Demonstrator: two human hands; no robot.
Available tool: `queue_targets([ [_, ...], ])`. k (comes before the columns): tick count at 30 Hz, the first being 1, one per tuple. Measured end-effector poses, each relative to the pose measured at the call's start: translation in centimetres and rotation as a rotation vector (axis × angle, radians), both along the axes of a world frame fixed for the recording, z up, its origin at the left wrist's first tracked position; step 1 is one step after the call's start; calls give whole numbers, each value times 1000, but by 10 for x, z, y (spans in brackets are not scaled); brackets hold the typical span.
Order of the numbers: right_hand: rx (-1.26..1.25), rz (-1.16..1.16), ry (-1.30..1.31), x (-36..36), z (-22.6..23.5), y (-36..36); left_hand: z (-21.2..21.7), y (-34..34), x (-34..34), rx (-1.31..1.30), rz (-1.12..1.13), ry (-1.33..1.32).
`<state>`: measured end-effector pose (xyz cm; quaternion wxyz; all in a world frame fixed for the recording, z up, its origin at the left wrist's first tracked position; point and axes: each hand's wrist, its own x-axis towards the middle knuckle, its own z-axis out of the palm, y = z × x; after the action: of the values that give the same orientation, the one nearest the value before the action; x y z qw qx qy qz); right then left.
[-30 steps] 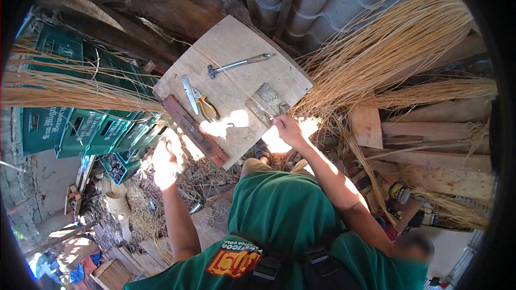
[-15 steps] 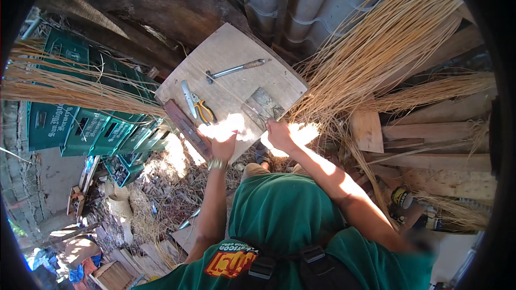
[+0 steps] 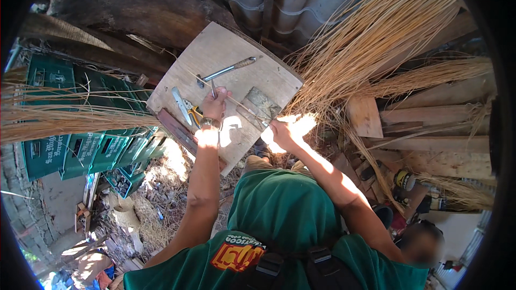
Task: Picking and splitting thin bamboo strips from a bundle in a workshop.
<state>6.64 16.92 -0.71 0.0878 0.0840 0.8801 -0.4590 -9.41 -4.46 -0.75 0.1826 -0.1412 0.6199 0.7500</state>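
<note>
A wooden board lies tilted in front of me. Across it runs a thin tan cane strand, toward a dark square plate. My left hand is closed around the strand beside the hammer; a narrow pointed metal piece sticks up at its fingers, its kind unclear. My right hand is closed at the board's near right edge, by the strand's near end, with a small shiny bit at its fingertips. Orange-and-black handled pliers and a silver blade-like tool lie left of my left hand.
A big bundle of cane strands spreads at the right. Another bundle crosses green crates at the left. Corrugated sheets stand behind the board. A person is at the lower right. Planks lie at the right.
My left hand has moved away from me along the board, up to the hammer head, and the metal point now shows at it. My right hand stays almost where it was.
</note>
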Motion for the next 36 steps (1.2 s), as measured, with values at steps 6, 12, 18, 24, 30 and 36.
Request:
queue_targets([
  [6, 4, 31, 35, -3, 27, -10, -25, -9, -24, -27, 43, -14],
  [12, 427, 245, -187, -5, 19, -7, -16, -8, -38, -103, -112, -7],
  [18, 633, 361, -201, -9, 21, -18, -36, -19, -43, -682, -198, 345],
  [24, 732, 507, -230, -17, 41, -18, -13, -12, -31, -1167, -321, 180],
  [30, 673, 447, -232, -32, 61, -26, 2, -19, 46, -890, -295, 127],
  [36, 566, 362, -161, -40, 50, -25, -17, 2, 96, -990, -617, 435],
])
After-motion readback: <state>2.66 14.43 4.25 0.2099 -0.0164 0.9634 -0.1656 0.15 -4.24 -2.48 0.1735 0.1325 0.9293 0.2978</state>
